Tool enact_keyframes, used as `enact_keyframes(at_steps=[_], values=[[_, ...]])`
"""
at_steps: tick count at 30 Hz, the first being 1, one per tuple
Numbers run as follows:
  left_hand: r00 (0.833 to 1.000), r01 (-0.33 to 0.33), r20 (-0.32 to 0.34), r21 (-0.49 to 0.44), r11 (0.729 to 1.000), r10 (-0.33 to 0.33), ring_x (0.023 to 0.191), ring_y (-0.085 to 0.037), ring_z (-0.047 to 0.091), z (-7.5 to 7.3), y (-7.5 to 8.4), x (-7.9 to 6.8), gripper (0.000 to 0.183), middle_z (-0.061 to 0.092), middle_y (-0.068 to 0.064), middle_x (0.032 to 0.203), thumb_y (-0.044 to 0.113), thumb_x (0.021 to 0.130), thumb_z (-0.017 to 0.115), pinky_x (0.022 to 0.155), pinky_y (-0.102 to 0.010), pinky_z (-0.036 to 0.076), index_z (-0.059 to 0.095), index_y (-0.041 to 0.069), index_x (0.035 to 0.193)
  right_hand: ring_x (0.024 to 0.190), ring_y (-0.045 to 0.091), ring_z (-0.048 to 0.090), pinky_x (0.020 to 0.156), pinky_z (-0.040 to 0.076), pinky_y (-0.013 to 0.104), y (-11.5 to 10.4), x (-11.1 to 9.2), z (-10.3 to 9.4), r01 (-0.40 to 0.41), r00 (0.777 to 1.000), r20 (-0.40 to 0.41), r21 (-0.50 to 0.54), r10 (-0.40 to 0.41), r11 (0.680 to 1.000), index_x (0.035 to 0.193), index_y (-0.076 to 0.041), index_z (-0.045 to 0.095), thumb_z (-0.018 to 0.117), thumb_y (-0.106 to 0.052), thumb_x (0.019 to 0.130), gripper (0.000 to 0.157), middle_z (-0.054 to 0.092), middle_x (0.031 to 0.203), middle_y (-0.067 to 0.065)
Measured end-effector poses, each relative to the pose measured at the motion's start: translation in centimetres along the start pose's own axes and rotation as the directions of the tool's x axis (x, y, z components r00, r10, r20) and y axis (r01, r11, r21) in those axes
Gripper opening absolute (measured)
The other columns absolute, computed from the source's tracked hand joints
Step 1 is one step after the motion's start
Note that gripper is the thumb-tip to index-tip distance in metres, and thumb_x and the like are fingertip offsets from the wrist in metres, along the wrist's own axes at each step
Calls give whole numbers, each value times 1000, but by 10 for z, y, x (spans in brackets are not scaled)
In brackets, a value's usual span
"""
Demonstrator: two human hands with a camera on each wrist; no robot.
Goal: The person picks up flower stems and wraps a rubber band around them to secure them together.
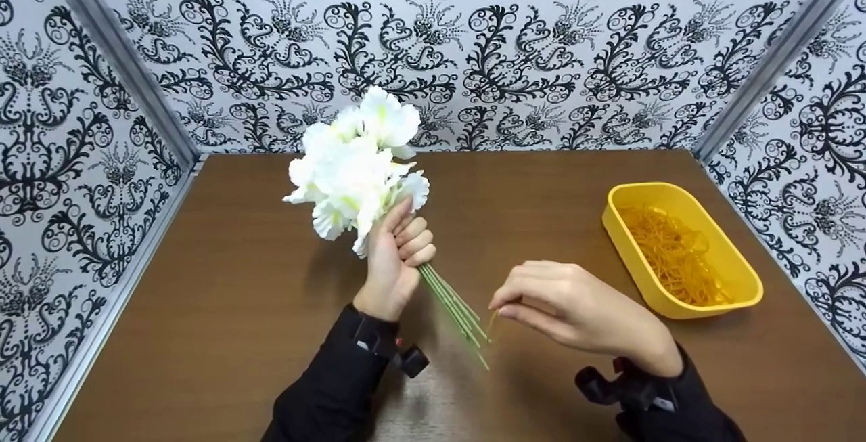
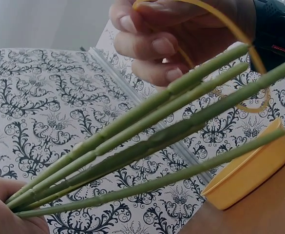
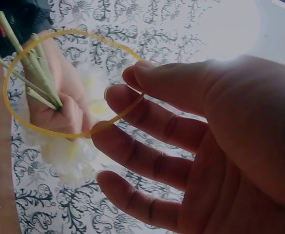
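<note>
A bunch of white artificial flowers (image 1: 352,164) is gripped by my left hand (image 1: 396,252) just under the blooms. Its green stems (image 1: 454,303) slant down to the right, their cut ends spread apart in the left wrist view. Close beside those ends, my right hand (image 1: 575,303) pinches a yellow rubber band (image 3: 49,130) between thumb and index finger. In the right wrist view the band hangs as a wide loop, and the stems appear inside its outline. The other fingers of the right hand are loosely bent.
On the right side of the brown table (image 1: 257,334) stands a yellow tub (image 1: 626,246) holding a heap of rubber bands (image 1: 676,252). Black-and-white patterned panels (image 1: 433,49) enclose the table at the back and both sides.
</note>
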State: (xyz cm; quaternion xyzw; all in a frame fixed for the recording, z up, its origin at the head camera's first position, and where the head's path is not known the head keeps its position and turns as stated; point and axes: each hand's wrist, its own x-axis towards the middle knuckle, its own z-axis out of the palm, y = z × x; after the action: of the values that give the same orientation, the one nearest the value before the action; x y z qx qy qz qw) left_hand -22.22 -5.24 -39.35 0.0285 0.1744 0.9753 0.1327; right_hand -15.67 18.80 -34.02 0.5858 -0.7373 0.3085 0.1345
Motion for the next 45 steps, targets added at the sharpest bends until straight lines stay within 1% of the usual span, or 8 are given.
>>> enact_keyframes(at_steps=[5, 11, 16, 24, 33, 40, 42, 45], values=[[1000, -7, 3, -6, 1000, 7, 45, -3, 12, 1, -1, 0, 49, 18, 10, 55, 17, 110, 39, 41, -16, 11, 33, 19, 62, 84, 6, 59, 76, 47, 17, 2, -1, 4, -16, 1000, 0, -4, 16, 1000, 113, -16, 68, 69, -5, 96, 20, 65, 97, -7], [999, 34, 15, 6, 999, -34, 44, -2, 11, 3, -5, -2, 53, 18, 11, 53, 19, 111, 36, 40, -15, 11, 29, 19, 58, 80, 5, 57, 73, 45, 14, 6, -3, 9, -88, 996, -36, -36, 86, 995, 112, -17, 68, 71, -4, 95, 22, 65, 96, -8], [999, 47, -2, 9, 999, -47, 42, -1, 15, 5, -10, -3, 51, 20, 11, 52, 19, 110, 40, 40, -15, 11, 33, 19, 59, 83, 4, 58, 74, 47, 14, 7, -2, 15, -157, 985, -79, -33, 154, 987, 108, -18, 70, 72, -6, 95, 18, 64, 99, -9], [999, 50, 20, 10, 999, -50, 41, -1, 17, 6, -15, -4, 48, 23, 11, 51, 17, 109, 40, 39, -14, 12, 36, 19, 62, 74, 4, 59, 63, 47, 13, 10, -1, 22, -204, 967, -158, -1, 201, 979, 104, -16, 73, 76, -6, 92, 16, 68, 91, -10], [998, 56, 19, 10, 998, -57, 40, -1, 17, 8, -16, -5, 44, 26, 11, 49, 17, 109, 41, 37, -15, 13, 38, 19, 64, 70, 7, 66, 60, 54, 17, 16, -1, 24, -330, 911, -233, 82, 340, 940, 102, -16, 75, 77, -6, 91, 15, 74, 88, -5], [996, 77, 43, 27, 997, -78, 40, -1, 18, 9, -16, -10, 52, 25, 11, 49, 19, 110, 38, 39, -14, 13, 34, 19, 58, 70, 11, 71, 61, 57, 20, 31, -1, 25, -403, 847, -326, 122, 420, 907, 101, -15, 77, 77, -7, 91, 13, 76, 92, -2], [994, 89, 56, 29, 996, -90, 40, -1, 18, 10, -16, -12, 54, 24, 11, 49, 20, 110, 37, 39, -14, 13, 31, 19, 56, 71, 12, 71, 62, 58, 21, 37, -2, 27, -424, 832, -330, 139, 445, 895, 101, -16, 77, 76, -9, 92, 11, 76, 93, -4], [993, 94, 74, 16, 995, -95, 41, -2, 17, 13, -15, -14, 54, 23, 11, 50, 20, 110, 37, 40, -14, 13, 32, 19, 57, 74, 13, 72, 64, 59, 23, 45, -4, 30, -449, 824, -311, 153, 474, 881, 101, -15, 77, 76, -13, 93, 9, 76, 94, -6]])
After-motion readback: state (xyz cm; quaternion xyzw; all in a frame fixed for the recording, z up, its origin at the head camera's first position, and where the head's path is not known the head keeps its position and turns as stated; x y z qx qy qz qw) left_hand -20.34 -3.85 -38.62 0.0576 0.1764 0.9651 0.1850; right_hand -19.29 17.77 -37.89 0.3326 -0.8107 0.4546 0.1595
